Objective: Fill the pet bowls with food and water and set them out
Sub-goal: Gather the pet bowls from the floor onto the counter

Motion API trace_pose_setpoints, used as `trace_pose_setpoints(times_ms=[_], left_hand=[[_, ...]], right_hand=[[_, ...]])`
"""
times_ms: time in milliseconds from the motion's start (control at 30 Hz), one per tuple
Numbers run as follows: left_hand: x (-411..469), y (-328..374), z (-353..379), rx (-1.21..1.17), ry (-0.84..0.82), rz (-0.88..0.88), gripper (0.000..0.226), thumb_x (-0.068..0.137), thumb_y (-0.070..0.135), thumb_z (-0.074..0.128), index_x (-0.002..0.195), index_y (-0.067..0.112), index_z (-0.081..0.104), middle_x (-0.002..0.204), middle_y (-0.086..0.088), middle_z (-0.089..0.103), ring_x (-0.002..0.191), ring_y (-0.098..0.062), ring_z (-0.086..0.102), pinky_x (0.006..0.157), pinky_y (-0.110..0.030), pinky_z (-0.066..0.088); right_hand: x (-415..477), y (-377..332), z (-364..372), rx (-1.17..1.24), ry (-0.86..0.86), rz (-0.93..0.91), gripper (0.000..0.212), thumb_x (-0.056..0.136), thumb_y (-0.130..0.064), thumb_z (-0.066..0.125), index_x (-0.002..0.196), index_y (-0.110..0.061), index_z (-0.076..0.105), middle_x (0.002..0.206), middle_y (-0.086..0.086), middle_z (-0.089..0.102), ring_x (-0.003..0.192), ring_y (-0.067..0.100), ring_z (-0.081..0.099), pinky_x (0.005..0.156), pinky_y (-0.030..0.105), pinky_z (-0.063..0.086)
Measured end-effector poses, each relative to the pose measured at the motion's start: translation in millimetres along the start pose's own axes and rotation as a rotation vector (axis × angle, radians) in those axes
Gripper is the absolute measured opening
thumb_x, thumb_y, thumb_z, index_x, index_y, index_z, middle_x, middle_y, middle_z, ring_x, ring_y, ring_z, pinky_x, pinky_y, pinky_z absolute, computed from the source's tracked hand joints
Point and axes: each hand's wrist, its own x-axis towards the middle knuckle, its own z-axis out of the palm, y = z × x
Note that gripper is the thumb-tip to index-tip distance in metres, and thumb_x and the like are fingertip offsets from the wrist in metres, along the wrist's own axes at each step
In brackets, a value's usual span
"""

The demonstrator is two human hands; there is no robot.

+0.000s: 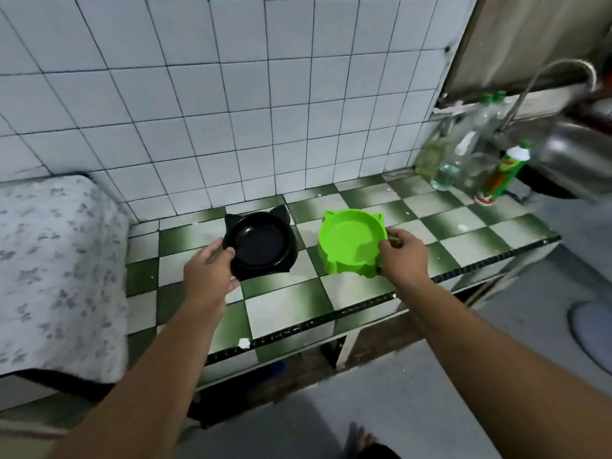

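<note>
Two cat-eared pet bowls stand side by side on the green-and-white tiled counter (288, 303). The black bowl (261, 241) is on the left and the bright green bowl (347, 238) on the right; both look empty. My left hand (210, 271) grips the black bowl's near-left rim with thumb over the edge. My right hand (402, 255) grips the green bowl's right rim the same way. Both bowls sit tilted slightly toward me.
Several bottles (447, 160), one with a green-and-red label (500, 173), stand at the counter's far right beside a steel sink (569, 154) and tap (543, 77). A cloth-covered surface (49, 266) lies at left. A white tiled wall runs behind.
</note>
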Motion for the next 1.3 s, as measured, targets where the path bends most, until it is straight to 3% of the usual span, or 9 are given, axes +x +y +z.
trace_pose_setpoints(times_ms=[133,233,367,533,633,733,833,1000,1300], left_hand=[[33.9,-11.9,59.0,0.007,0.025,-0.008,0.032,0.096,0.009,0.066,0.126,0.02,0.067,0.112,-0.008,0.071,0.102,-0.027,0.071,0.081,-0.045,0.061],[63.2,-24.8,104.1,0.007,0.041,-0.034,0.029,0.096,0.008,0.065,0.123,0.018,0.067,0.099,-0.005,0.07,0.097,-0.026,0.069,0.071,-0.038,0.059],[105.6,-45.8,157.3,-0.001,0.131,-0.091,0.031,0.095,0.007,0.066,0.118,0.028,0.068,0.117,-0.013,0.07,0.102,-0.03,0.072,0.081,-0.051,0.062],[146.8,-75.3,205.6,-0.002,0.245,-0.154,0.034,0.094,0.007,0.066,0.12,0.028,0.069,0.117,-0.01,0.07,0.099,-0.029,0.072,0.071,-0.038,0.064],[170.4,-87.5,227.2,0.066,0.293,-0.139,0.035,0.094,0.01,0.066,0.124,0.028,0.069,0.113,-0.006,0.07,0.101,-0.027,0.071,0.081,-0.045,0.064],[193.0,-92.6,243.6,0.181,0.344,-0.095,0.036,0.091,0.016,0.067,0.125,0.028,0.07,0.094,0.004,0.071,0.094,-0.024,0.071,0.087,-0.046,0.062],[208.7,-93.4,255.8,0.216,0.358,-0.076,0.035,0.093,0.018,0.066,0.127,0.028,0.069,0.094,0.003,0.071,0.093,-0.022,0.071,0.089,-0.044,0.061],[226.4,-96.1,264.8,0.276,0.393,-0.037,0.035,0.091,0.024,0.073,0.126,0.024,0.068,0.087,-0.005,0.073,0.089,-0.022,0.072,0.092,-0.043,0.06],[239.0,-100.0,266.4,0.554,0.351,0.012,0.042,0.09,0.029,0.075,0.13,0.017,0.069,0.113,-0.01,0.076,0.1,-0.026,0.073,0.096,-0.041,0.058]], right_hand=[[69.6,8.9,-6.6,0.011,0.017,0.03,0.043,0.077,-0.023,0.055,0.117,-0.023,0.068,0.093,0.003,0.073,0.078,0.027,0.072,0.068,0.052,0.061],[135.5,20.1,-2.9,-0.013,0.008,0.054,0.046,0.074,-0.024,0.055,0.118,-0.023,0.068,0.091,0.003,0.073,0.078,0.028,0.072,0.069,0.053,0.061],[218.8,23.0,12.6,-0.081,-0.073,0.034,0.046,0.076,-0.021,0.054,0.12,-0.016,0.068,0.094,0.007,0.073,0.08,0.03,0.071,0.072,0.052,0.061],[311.8,48.5,39.1,-0.144,-0.195,0.062,0.045,0.074,-0.027,0.052,0.116,-0.024,0.067,0.089,0.003,0.074,0.08,0.029,0.072,0.072,0.053,0.061],[374.5,82.1,64.9,-0.193,-0.23,0.045,0.042,0.072,-0.03,0.053,0.111,-0.028,0.067,0.09,0.003,0.075,0.081,0.029,0.072,0.076,0.053,0.06],[391.2,70.7,79.4,-0.251,-0.241,0.03,0.042,0.073,-0.027,0.051,0.112,-0.025,0.068,0.095,0.006,0.074,0.085,0.031,0.071,0.079,0.052,0.059],[389.8,51.9,90.6,-0.262,-0.254,0.029,0.05,0.071,-0.024,0.046,0.115,-0.02,0.069,0.1,0.011,0.073,0.09,0.034,0.069,0.081,0.052,0.059],[394.1,46.7,104.7,-0.358,-0.288,-0.012,0.039,0.085,-0.009,0.053,0.121,-0.012,0.068,0.11,0.017,0.072,0.101,0.035,0.066,0.092,0.043,0.054],[404.4,50.2,103.3,-0.489,-0.322,-0.096,0.038,0.084,-0.006,0.056,0.118,-0.01,0.072,0.106,0.016,0.074,0.1,0.034,0.067,0.091,0.035,0.053]])
